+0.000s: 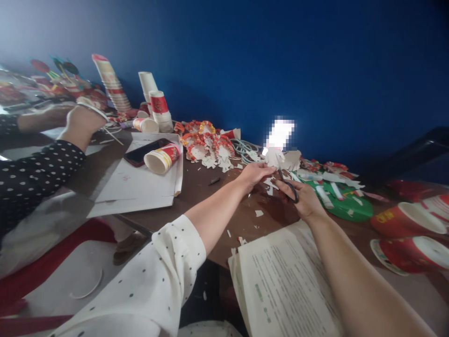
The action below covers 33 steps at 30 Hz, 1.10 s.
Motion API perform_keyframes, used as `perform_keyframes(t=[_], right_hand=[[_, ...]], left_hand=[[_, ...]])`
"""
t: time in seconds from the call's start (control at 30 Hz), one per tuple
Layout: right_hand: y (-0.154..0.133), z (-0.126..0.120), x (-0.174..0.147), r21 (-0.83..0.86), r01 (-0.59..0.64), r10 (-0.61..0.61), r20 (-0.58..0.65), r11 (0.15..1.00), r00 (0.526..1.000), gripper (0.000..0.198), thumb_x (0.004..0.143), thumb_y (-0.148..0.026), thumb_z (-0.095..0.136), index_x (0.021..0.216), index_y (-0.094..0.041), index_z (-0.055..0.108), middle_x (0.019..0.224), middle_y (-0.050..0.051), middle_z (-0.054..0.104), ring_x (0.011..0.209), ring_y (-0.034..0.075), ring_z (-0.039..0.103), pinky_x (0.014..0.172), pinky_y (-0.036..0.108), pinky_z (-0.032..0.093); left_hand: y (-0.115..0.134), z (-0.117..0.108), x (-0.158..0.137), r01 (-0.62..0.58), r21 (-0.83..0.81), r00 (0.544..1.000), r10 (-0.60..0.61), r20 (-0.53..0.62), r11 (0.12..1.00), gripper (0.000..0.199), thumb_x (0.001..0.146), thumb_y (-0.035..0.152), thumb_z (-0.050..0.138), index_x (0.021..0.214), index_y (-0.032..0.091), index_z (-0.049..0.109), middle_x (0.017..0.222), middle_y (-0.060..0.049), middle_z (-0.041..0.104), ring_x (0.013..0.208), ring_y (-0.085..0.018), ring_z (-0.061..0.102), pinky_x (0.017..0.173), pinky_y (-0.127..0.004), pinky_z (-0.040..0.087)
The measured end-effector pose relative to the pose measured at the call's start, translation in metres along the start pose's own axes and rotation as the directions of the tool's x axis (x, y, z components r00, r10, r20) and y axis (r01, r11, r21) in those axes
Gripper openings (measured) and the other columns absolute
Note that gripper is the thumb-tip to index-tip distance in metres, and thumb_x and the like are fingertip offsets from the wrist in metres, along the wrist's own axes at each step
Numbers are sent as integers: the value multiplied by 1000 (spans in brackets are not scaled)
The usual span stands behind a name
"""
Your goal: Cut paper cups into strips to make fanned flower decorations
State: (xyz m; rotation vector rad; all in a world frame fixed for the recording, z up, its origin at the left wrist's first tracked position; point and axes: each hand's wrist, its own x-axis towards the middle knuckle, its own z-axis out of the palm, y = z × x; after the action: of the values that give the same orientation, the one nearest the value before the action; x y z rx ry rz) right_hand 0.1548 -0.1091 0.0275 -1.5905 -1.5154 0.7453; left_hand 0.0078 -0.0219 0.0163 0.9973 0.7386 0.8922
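Observation:
My left hand (257, 173) has its fingers pinched on a white paper piece (274, 157) with a scalloped edge. My right hand (310, 201) grips dark-handled scissors (295, 194), with the blades pointing up at that piece; whether they touch it is hard to make out. Small white paper scraps (258, 213) lie on the brown table (242, 224) below my hands. Just left of the paper piece is a pile of red and white cut paper cups (206, 145). A bright, pixelated screen (279, 133) stands right behind it.
A green round sheet (354, 208) with scraps and glue sticks lies to the right, near red paper cups (403, 220). Printed pages (280, 276) are in front. Leftward are a white board (129, 187) with a phone (143, 152), stacked cups (112, 86) and another person's sleeve (42, 173).

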Motion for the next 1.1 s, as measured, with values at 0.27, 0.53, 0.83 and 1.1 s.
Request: perform_keyframes(t=[0.27, 0.53, 0.83, 1.1], right_hand=[[0, -1, 0, -6, -3, 3, 15, 1000, 1000, 49, 76, -63, 69, 54, -20, 59, 50, -1, 54, 51, 13, 47, 55, 29, 36], [-2, -1, 0, -20, -26, 26, -6, 999, 1000, 50, 74, -65, 70, 54, -20, 58, 50, -1, 53, 49, 13, 46, 53, 29, 35], [-5, 2, -1, -18, -39, 39, -25, 999, 999, 50, 72, -66, 70, 54, -21, 59, 50, -1, 52, 48, 13, 46, 52, 30, 36], [0, 1, 2, -47, -12, 11, -22, 999, 1000, 49, 71, -66, 71, 58, -20, 63, 49, -2, 53, 47, 13, 47, 51, 29, 36]], left_hand=[[2, 0, -1, 18, 12, 1000, -18, -16, 1000, 17, 74, 25, 75, 68, 13, 63, 67, -1, 65, 59, -7, 52, 61, -22, 37], [3, 0, -2, 18, 2, 1000, -18, -16, 1000, 15, 75, 23, 74, 68, 14, 65, 69, -2, 66, 64, -8, 55, 65, -22, 38], [2, 0, -1, 19, -21, 1000, -20, -14, 1000, 17, 72, 24, 76, 67, 14, 64, 71, -3, 68, 67, -9, 58, 65, -22, 40], [6, 1, -4, 39, -42, 999, -40, -28, 998, 17, 72, 21, 76, 65, 14, 63, 69, -2, 67, 64, -9, 57, 66, -23, 39]])
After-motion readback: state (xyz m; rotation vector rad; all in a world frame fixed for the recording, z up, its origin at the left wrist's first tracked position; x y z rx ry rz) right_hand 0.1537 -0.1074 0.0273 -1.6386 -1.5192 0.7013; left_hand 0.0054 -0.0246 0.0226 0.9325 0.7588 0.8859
